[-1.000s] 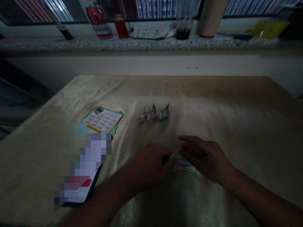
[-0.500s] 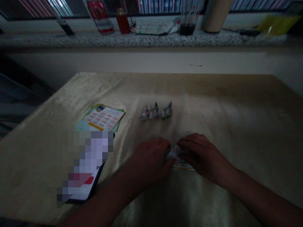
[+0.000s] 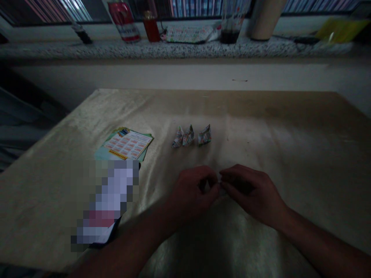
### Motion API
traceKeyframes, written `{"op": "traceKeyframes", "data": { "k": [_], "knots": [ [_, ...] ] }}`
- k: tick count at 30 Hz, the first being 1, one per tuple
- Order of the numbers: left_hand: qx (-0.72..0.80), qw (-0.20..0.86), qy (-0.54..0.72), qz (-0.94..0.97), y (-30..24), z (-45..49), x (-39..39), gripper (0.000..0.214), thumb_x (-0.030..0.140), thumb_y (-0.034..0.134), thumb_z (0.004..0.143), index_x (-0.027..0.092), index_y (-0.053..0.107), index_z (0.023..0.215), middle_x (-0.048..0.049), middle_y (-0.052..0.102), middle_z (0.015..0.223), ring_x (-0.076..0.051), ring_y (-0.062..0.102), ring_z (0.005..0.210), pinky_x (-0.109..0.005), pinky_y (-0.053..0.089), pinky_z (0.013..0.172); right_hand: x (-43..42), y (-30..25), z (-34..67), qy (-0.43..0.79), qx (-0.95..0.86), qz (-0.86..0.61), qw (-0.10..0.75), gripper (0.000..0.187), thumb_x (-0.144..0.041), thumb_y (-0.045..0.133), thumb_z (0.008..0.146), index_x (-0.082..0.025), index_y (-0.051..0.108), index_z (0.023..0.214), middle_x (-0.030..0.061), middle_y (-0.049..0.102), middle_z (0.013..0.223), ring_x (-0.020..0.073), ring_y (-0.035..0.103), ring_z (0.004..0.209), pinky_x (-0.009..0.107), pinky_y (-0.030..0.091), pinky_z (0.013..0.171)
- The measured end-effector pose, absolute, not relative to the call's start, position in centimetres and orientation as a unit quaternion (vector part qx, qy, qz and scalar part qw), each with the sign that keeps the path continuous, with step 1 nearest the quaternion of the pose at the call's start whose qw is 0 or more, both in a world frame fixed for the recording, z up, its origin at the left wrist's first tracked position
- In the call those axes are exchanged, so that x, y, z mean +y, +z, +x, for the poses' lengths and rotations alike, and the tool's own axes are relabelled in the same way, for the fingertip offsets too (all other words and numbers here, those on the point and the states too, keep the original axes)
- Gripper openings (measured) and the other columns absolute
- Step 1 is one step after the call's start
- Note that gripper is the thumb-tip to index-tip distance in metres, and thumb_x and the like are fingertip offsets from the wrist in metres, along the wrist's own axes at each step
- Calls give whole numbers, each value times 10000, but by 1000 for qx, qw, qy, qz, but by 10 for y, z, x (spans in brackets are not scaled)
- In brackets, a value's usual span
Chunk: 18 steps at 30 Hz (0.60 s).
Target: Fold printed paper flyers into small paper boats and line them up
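Near the middle of the table, my left hand (image 3: pixel 199 187) and my right hand (image 3: pixel 249 189) meet fingertip to fingertip. Both are closed in a pinch on a piece of printed paper (image 3: pixel 222 190). Only a small pale bit of it shows between the fingers; the rest is hidden by my hands. Beyond them stand three small folded paper boats: one on the left (image 3: pixel 177 138), one in the middle (image 3: pixel 188 136) touching or almost touching it, and one (image 3: pixel 205 135) slightly apart on the right.
A stack of printed cards (image 3: pixel 127 143) lies at the left, with a phone (image 3: pixel 108 208), its screen blurred out, in front of it. On the stone windowsill (image 3: pixel 179 50) stand a red can (image 3: pixel 124 21), a small red bottle (image 3: pixel 151 27), a cup with dark liquid (image 3: pixel 230 29) and a beige cylinder (image 3: pixel 266 19).
My hands have drawn together around the paper. Its printed lower part, visible before under the right hand, is now out of sight. The boats and cards have stayed put.
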<state>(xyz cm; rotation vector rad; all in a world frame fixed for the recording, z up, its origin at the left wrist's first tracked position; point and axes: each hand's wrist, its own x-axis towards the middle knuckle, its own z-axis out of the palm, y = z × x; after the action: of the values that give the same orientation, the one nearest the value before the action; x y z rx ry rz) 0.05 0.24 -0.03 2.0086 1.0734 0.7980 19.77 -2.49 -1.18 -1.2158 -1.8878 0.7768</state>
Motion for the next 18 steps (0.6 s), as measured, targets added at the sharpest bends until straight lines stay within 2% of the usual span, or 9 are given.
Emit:
{"op": "traceKeyframes", "data": {
  "k": [3, 7, 10, 14, 16, 18],
  "knots": [
    [374, 316, 364, 792, 5, 3, 0, 86, 143, 639, 827, 169, 619, 747, 55, 567, 600, -79, 501, 515, -194, 393, 520, -26, -5, 197, 304, -738, -448, 402, 81, -137, 645, 891, -198, 697, 878, 36, 702, 819, 143, 668, 695, 263, 517, 624],
    [270, 187, 427, 842, 8, 6, -2, 99, 107, 613, 862, 168, 614, 784, 7, 636, 659, -103, 539, 572, -223, 443, 571, -31, 8, 193, 288, -714, -451, 452, 91, -101, 668, 816, -185, 687, 788, 13, 663, 726, 125, 618, 627, 246, 478, 566],
    [227, 110, 449, 857, 10, 6, -5, 116, 54, 630, 847, 159, 617, 800, -13, 664, 667, -112, 549, 583, -241, 476, 596, -36, 17, 191, 335, -672, -491, 443, 104, -108, 681, 786, -191, 677, 724, -12, 630, 662, 110, 575, 581, 230, 453, 530],
    [226, 92, 462, 853, 22, 0, -10, 136, 23, 650, 815, 153, 626, 846, -14, 691, 686, -112, 594, 590, -232, 517, 588, -33, 15, 203, 391, -629, -514, 433, 79, -191, 709, 812, -201, 706, 734, 2, 665, 678, 125, 588, 602, 240, 456, 533],
    [248, 94, 462, 847, 29, -5, -11, 161, 20, 659, 801, 161, 631, 873, -9, 704, 709, -114, 631, 615, -227, 542, 602, -26, 10, 214, 383, -613, -539, 433, 55, -199, 717, 797, -200, 720, 741, 18, 693, 703, 144, 621, 639, 246, 466, 540],
    [282, 106, 459, 836, 34, -10, -10, 167, 27, 647, 804, 176, 627, 876, -4, 703, 721, -113, 645, 627, -227, 550, 611, -20, 6, 225, 370, -592, -568, 436, 107, -211, 709, 799, -197, 696, 693, 10, 678, 663, 133, 604, 590, 244, 470, 529]
  ]
}}
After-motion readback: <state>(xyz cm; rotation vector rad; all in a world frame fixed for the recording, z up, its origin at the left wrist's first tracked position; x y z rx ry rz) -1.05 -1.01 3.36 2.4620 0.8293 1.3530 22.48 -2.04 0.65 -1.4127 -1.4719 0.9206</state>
